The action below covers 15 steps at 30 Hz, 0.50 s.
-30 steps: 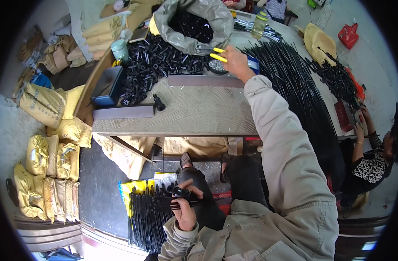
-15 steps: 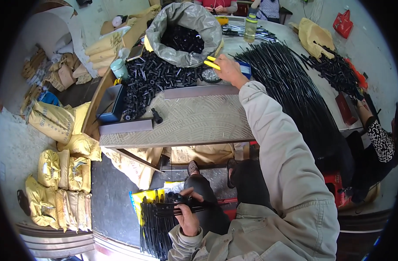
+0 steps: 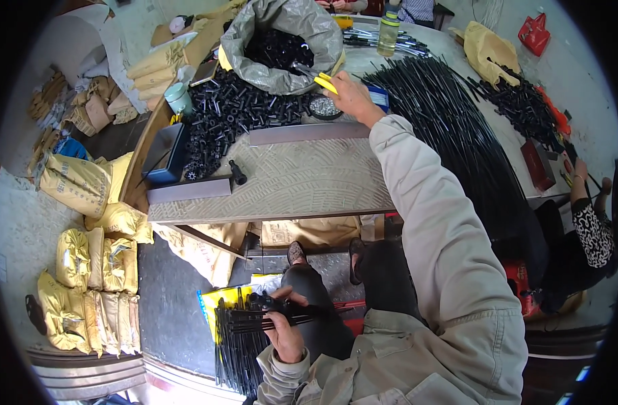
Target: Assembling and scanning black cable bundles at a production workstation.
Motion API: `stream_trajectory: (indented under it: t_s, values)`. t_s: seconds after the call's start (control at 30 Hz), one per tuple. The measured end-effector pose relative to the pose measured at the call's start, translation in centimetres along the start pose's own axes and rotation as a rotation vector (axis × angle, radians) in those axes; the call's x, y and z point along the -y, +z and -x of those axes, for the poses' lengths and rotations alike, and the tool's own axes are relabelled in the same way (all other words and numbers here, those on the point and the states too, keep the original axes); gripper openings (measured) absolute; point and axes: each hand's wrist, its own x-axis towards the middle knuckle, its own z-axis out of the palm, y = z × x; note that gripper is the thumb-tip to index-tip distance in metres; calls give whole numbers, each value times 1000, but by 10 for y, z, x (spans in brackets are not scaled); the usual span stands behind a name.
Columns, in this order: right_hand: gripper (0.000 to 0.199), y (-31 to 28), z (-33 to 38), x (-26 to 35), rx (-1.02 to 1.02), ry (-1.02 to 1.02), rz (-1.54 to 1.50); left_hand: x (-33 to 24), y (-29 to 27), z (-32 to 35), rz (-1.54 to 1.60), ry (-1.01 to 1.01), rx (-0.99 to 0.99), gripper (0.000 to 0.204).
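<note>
The left hand (image 3: 285, 331) sits low by the lap, its grip clamped on a bunch of black rods (image 3: 255, 317) that lie crosswise through the fingers and stick out to the left, above more rods standing in a yellow-lined box (image 3: 218, 300). The right hand (image 3: 353, 98) is stretched far across the bench (image 3: 302, 179), its grip closed on a yellow tool (image 3: 326, 83) whose end pokes out toward the grey sack (image 3: 282, 40). Just beside that hand lie a round tin (image 3: 326, 108) and a heap of black parts (image 3: 235, 111). Long rods (image 3: 457, 128) cover the bench to the right.
</note>
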Motion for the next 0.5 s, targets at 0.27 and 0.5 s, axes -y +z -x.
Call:
stream_trajectory:
  t_s: [0.27, 0.5]
  values:
    - [28, -10, 13, -4, 22, 3, 98, -3, -4, 10, 10, 7, 17, 54]
    - [22, -94, 155, 155, 280, 457, -1414, -19, 0, 7, 27, -13, -1, 43]
